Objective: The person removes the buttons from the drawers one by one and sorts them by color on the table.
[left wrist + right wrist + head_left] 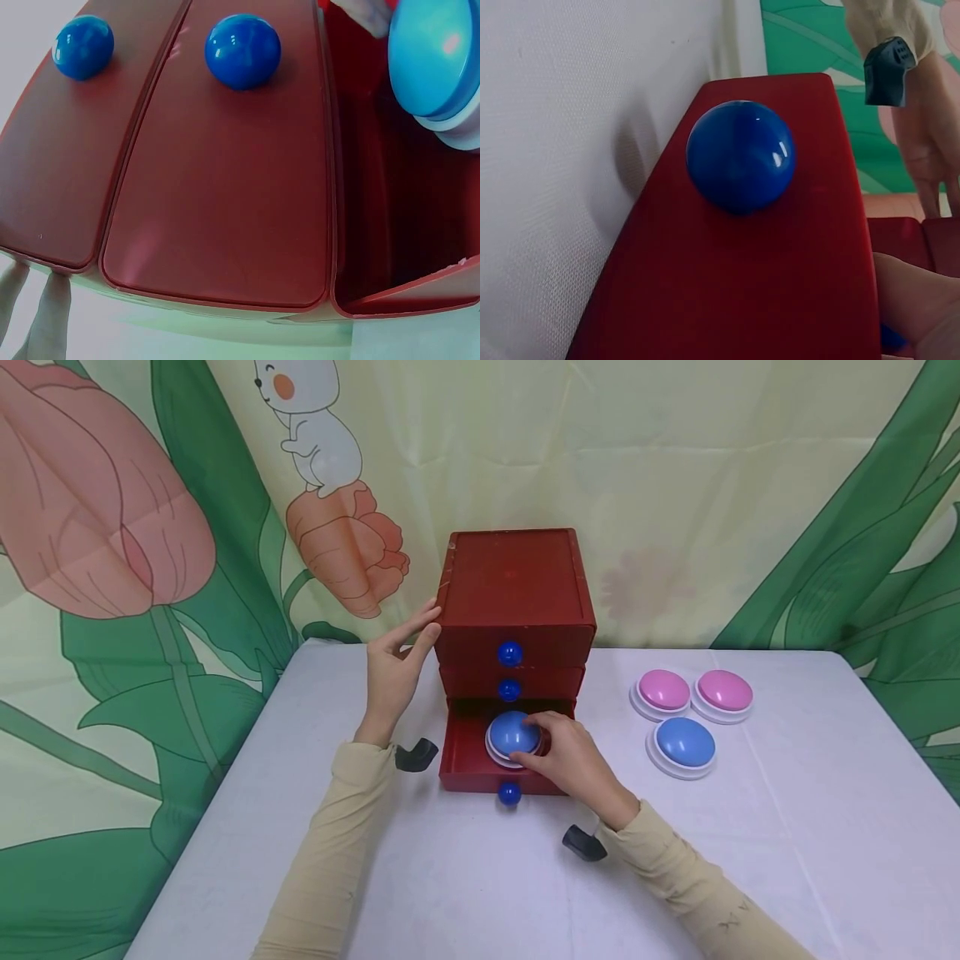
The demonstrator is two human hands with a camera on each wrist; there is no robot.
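Note:
A dark red drawer cabinet (513, 577) stands on the table, its bottom drawer (465, 760) pulled out. Inside that drawer is a blue push button (513, 732) with a white base. My right hand (573, 758) holds it, thumb at the near edge and fingers at the far right side. My left hand (393, 672) rests against the cabinet's left side with fingers extended; its fingertips also show in the left wrist view. Round blue knobs (242, 51) mark the two upper drawers, both pushed in. The bottom drawer's knob (741, 156) fills much of the right wrist view.
To the right of the cabinet, two pink push buttons (664, 690) and another blue push button (684, 745) sit on the white tabletop (810, 760). A printed curtain (675, 485) hangs behind the table's back edge.

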